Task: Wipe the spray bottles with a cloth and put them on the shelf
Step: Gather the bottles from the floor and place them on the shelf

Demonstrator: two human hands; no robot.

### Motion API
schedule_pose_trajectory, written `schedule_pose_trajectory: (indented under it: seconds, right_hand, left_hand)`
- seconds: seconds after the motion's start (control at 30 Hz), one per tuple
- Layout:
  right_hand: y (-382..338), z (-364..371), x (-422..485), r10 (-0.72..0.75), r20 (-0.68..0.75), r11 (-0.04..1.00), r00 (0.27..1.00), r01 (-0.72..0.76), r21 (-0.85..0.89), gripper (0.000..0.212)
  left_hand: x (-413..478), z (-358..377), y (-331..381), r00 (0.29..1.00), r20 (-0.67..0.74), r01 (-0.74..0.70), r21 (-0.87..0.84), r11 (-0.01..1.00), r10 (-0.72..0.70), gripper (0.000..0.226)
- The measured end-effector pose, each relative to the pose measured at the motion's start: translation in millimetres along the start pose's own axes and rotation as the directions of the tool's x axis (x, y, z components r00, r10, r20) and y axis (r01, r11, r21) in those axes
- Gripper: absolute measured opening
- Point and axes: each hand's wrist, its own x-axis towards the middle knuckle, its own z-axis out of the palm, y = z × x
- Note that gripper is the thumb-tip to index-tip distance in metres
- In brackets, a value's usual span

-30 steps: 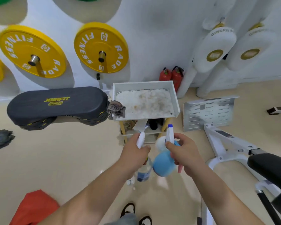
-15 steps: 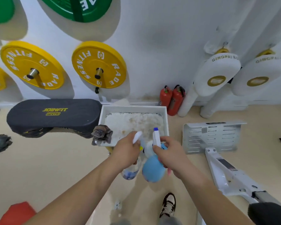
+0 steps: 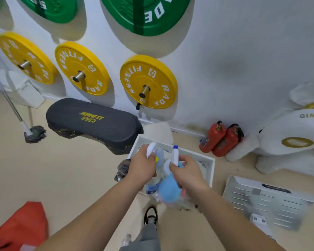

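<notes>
My left hand grips a clear spray bottle by its white trigger head, the bottle hanging below my fist. My right hand holds a blue round spray bottle by its white nozzle with a blue tip. Both bottles hang side by side over the near edge of the white shelf's top tray, which is stained and low against the wall. A grey cloth hangs off the tray's left rim, just left of my left wrist.
A black padded bench stands left of the shelf. Two red fire extinguishers lean at the wall to the right. Yellow and green weight plates hang on the wall. A white metal machine plate lies right; a mop and red fabric left.
I have stepped closer to the shelf and the view has tilted up. Both hands with their bottles have moved forward over the top tray.
</notes>
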Motion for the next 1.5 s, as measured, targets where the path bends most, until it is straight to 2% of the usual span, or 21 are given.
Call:
schedule_pose_trajectory:
  seconds: [0.1,0.27,0.5,0.67,0.77,0.83,0.9,0.97,1.1,1.17,1.33,1.43,1.5]
  right_hand:
    - [-13,19,30,0.042,-0.025,0.997,0.999,-0.043,-0.057,0.028]
    - [-23,34,62,0.071,-0.025,0.979,0.997,-0.074,-0.191,0.024]
    - [-21,50,87,0.05,-0.058,0.979,0.997,-0.06,-0.193,0.029]
    - [-15,56,96,0.008,-0.054,0.966,0.999,-0.021,-0.258,0.036]
    - [-13,59,89,0.01,-0.069,0.979,0.998,-0.023,-0.201,0.046]
    - [-7,62,82,0.048,-0.088,0.981,0.995,-0.064,-0.182,0.057]
    - [7,63,76,0.103,-0.084,0.986,0.991,-0.113,-0.122,0.063]
    - [12,64,67,0.176,-0.06,0.983,0.983,-0.178,-0.033,0.06]
    - [19,68,59,0.228,-0.029,0.974,0.973,-0.228,0.017,0.079]
    - [18,68,57,0.24,-0.02,0.97,0.971,-0.239,0.039,0.077]
    - [16,56,40,0.231,-0.049,0.973,0.972,-0.231,0.0,0.074]
    - [14,46,28,0.195,-0.058,0.98,0.979,-0.196,-0.023,0.066]
    - [13,41,18,0.175,-0.071,0.981,0.982,-0.18,-0.078,0.062]
  left_hand:
    - [37,4,-6,1.0,0.009,0.023,-0.007,1.0,-0.023,0.026]
    - [74,8,-14,0.998,0.026,0.062,0.006,0.998,-0.062,0.028]
    - [96,11,-23,0.998,-0.059,0.033,0.001,0.999,-0.033,0.03]
    - [93,9,-24,0.998,-0.043,0.047,0.016,0.999,-0.046,0.022]
    - [88,4,-30,0.998,-0.067,0.015,-0.019,1.0,-0.016,0.024]
    - [80,4,-35,0.994,-0.068,0.08,-0.124,0.989,-0.088,0.023]
    - [71,4,-45,0.99,-0.074,0.107,-0.161,0.981,-0.12,0.034]
    - [64,3,-58,0.987,-0.018,0.157,-0.125,0.98,-0.16,0.04]
    - [60,-3,-70,0.966,0.072,0.249,-0.013,0.968,-0.248,0.024]
    - [62,-3,-67,0.964,0.108,0.238,0.047,0.97,-0.242,0.019]
    - [66,-2,-61,0.983,0.08,0.155,0.106,0.982,-0.164,0.031]
    - [62,0,-63,0.982,0.104,0.155,0.053,0.987,-0.159,0.032]
    - [53,-2,-65,0.982,0.09,0.169,-0.035,0.985,-0.165,0.04]
